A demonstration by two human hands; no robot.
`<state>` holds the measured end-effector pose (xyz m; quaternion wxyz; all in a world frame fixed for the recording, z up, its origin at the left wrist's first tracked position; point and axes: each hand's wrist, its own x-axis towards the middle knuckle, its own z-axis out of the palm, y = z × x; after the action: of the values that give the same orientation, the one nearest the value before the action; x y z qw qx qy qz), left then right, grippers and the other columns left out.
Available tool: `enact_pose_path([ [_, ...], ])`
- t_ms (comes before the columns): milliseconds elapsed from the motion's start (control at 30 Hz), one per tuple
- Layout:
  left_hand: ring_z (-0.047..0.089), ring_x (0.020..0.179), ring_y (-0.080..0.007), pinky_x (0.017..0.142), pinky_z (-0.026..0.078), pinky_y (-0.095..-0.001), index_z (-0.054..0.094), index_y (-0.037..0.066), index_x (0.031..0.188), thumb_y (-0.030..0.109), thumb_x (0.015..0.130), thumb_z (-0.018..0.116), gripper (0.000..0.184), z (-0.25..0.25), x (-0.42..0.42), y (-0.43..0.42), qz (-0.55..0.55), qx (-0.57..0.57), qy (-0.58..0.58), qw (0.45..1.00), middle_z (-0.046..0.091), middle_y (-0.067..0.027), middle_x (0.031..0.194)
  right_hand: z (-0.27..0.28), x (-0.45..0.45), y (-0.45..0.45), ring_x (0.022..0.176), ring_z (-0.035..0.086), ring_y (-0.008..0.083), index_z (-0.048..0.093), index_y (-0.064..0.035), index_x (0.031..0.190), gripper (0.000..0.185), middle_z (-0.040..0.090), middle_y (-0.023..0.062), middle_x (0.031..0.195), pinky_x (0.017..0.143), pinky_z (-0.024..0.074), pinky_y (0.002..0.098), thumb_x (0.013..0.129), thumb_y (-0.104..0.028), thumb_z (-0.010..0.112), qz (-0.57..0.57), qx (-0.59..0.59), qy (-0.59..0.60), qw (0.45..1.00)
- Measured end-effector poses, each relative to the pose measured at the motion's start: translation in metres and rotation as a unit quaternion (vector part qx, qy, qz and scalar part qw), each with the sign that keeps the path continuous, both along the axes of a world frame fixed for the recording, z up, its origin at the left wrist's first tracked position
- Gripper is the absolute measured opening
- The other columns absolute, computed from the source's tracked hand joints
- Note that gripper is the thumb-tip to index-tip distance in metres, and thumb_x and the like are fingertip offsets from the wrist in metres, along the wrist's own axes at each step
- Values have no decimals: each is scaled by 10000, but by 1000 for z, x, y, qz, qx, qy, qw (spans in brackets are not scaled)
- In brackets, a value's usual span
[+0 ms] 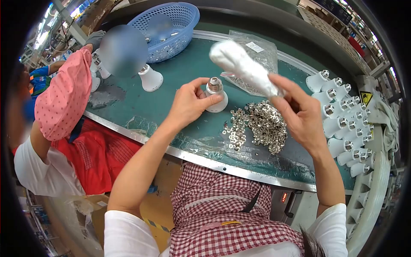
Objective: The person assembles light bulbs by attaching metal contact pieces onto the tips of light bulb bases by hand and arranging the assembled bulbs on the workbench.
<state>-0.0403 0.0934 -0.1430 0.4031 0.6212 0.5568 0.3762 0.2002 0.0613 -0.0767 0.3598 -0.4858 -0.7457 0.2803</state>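
My left hand [190, 103] is wrapped around a white bulb housing [217, 105], which stands upright on the green bench with its metal screw cap [215, 84] on top. Between the thumb and fingers of my right hand [302, 113] is the narrow end of a white wrapped, club-like tool [244, 66]. Its thick end is raised to the upper left, above the bench, and looks slightly blurred; what lies under the wrapping is hidden. Below the right hand spreads a pile of small metal contact pieces [267, 126].
Many white bulb housings [336, 126] with screw caps stand in a tray at the right. A clear plastic bag [261, 51] lies behind the pile. A blue basket [171, 47] and another bulb housing [150, 80] stand at the left, beside a co-worker's pink sleeve [64, 98].
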Motion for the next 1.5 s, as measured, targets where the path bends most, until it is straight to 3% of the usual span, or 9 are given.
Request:
enact_pose_path([
  [100, 359, 542, -26, 482, 277, -200, 599, 16, 1051, 232, 714, 749, 428, 0, 0, 0, 2, -6, 8, 1000, 402, 70, 600, -4, -15, 10, 618, 580, 151, 590, -123, 1136, 348, 620, 133, 778, 577, 459, 277, 793, -68, 614, 41, 185, -20, 982],
  [200, 356, 533, -29, 479, 281, -207, 601, 14, 1042, 247, 703, 753, 439, -3, 0, 3, 1, 13, 11, 1000, 398, 71, 591, 1, -13, 9, 619, 588, 193, 596, -136, 1135, 380, 611, 132, 767, 566, 459, 289, 768, -42, 631, 36, 135, -165, 976],
  [400, 361, 532, -25, 479, 289, -203, 599, 2, 1036, 236, 708, 747, 430, 1, -1, 1, -8, 2, 14, 1000, 413, 73, 591, -5, -14, 4, 604, 568, 267, 588, -150, 1136, 360, 585, 123, 717, 563, 461, 336, 785, -73, 614, 25, 213, -66, 974],
  [533, 362, 537, -15, 478, 282, -194, 595, 0, 1044, 180, 719, 739, 398, -1, 0, 1, -13, 4, -18, 1000, 421, 78, 600, -7, 0, 1, 617, 582, 246, 574, -132, 1163, 406, 615, 131, 778, 581, 471, 314, 771, -41, 626, -7, 123, -218, 968],
  [733, 377, 568, -6, 511, 321, -174, 593, 0, 1050, 106, 706, 743, 390, 24, 30, -1, -59, 78, -142, 985, 443, 69, 635, -33, 65, -43, 579, 469, 55, 574, -73, 1158, 400, 540, 20, 656, 535, 391, 201, 766, -12, 625, -141, 32, 51, 988],
  [1000, 538, 594, -177, 570, 432, -314, 590, 25, 1059, 309, 715, 708, 461, 14, 181, 65, -147, 158, 118, 969, 570, -82, 674, -51, 132, -116, 552, 488, 89, 610, -72, 1098, 359, 590, 65, 685, 527, 411, 236, 743, -30, 649, -247, -63, -11, 967],
  [1100, 590, 657, -221, 620, 461, -340, 578, 49, 1088, 332, 717, 695, 482, -26, 214, 94, -138, 291, 135, 937, 609, -131, 774, -64, 137, -112, 590, 571, 226, 601, -119, 1104, 338, 615, 142, 742, 546, 452, 326, 769, -119, 641, -217, 7, -69, 974],
  [1200, 607, 662, -130, 535, 492, -254, 538, 52, 1156, 167, 789, 647, 400, -6, 230, 79, -232, 60, 26, 971, 623, -113, 967, -79, 151, -99, 608, 575, 281, 582, -153, 1123, 332, 590, 129, 709, 545, 457, 374, 794, -179, 618, -244, 37, -129, 960],
  [1500, 595, 625, -121, 541, 480, -251, 539, 50, 1149, 231, 767, 688, 448, -3, 237, 75, -253, 41, 49, 965, 623, -104, 965, -82, 183, -109, 570, 563, 252, 576, -232, 1141, 337, 534, 64, 643, 515, 456, 365, 805, -238, 603, -239, 57, -225, 943],
])
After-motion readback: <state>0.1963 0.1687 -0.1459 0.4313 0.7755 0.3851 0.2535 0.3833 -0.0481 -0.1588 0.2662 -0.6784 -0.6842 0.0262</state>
